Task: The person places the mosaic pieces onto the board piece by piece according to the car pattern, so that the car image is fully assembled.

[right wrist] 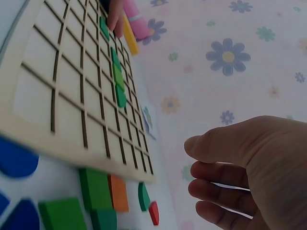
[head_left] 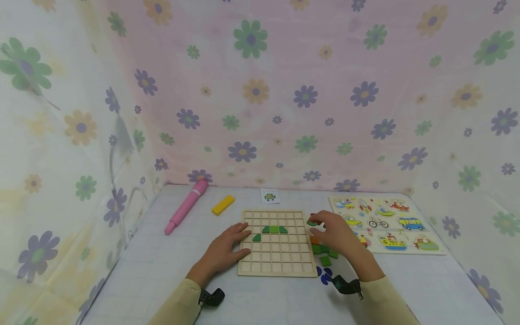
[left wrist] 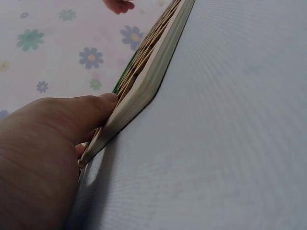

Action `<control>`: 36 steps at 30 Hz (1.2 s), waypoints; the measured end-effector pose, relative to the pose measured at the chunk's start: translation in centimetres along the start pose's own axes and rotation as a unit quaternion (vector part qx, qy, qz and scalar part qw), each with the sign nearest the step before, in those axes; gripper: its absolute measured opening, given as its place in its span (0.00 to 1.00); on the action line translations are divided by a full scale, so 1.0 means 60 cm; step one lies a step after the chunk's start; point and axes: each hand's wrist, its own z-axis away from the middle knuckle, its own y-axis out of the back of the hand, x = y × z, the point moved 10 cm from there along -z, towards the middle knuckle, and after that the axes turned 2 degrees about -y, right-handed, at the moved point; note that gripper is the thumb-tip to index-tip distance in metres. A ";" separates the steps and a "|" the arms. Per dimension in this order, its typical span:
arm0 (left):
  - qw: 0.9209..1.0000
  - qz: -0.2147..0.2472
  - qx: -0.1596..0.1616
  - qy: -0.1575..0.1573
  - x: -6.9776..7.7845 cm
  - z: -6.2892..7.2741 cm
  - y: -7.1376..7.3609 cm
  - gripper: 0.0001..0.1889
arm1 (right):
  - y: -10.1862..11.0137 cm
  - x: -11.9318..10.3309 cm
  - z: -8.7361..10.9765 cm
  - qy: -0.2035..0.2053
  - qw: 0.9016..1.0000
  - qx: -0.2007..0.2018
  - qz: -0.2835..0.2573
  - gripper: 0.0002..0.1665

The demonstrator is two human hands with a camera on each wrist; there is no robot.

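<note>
A wooden grid board lies on the table in the head view. Set in its cells are a light green square with a dark green rounded piece on its right and another on its left, plus one more green rounded piece lower left. My left hand rests at the board's left edge, fingers spread, thumb touching the rim. My right hand hovers off the board's right side with loosely bent fingers. In the right wrist view nothing shows between them; a green piece and a red piece lie below.
Green squares, an orange piece and blue rounded pieces lie right of the board. A picture card lies behind it. A vehicle puzzle board is at right; a yellow block and pink microphone-shaped toy are at left.
</note>
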 end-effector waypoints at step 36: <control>1.000 -0.006 -0.007 0.008 -0.003 0.000 -0.003 0.33 | -0.024 0.121 0.060 -0.101 0.993 -0.053 0.002 0.14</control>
